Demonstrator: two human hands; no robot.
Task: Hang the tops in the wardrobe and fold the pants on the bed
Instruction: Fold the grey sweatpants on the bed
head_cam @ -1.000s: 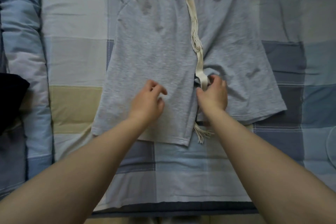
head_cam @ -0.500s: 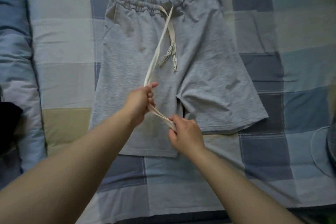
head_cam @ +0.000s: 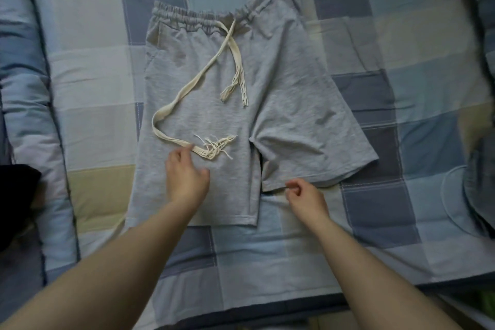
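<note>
Grey shorts [head_cam: 281, 94] lie flat on the checked bed sheet [head_cam: 401, 120], waistband away from me. Their cream drawstring [head_cam: 187, 88] loops across the left leg, and its frayed end [head_cam: 217, 149] rests on the fabric. My left hand [head_cam: 184, 179] hovers over the left leg with relaxed fingers, its fingertips touching the drawstring beside the frayed end. My right hand [head_cam: 305, 195] is at the hem of the right leg, curled fingertips pinching the hem edge.
A rolled blue quilt [head_cam: 26, 115] runs along the left side, with a dark garment [head_cam: 16, 195] on it. A pale round object [head_cam: 455, 195] sits at the right edge. The bed's near edge [head_cam: 267, 313] crosses the bottom.
Both hands have let go of the drawstring, which now lies on the left leg. My right hand has moved right to the hem of the right leg. The camera has pulled back.
</note>
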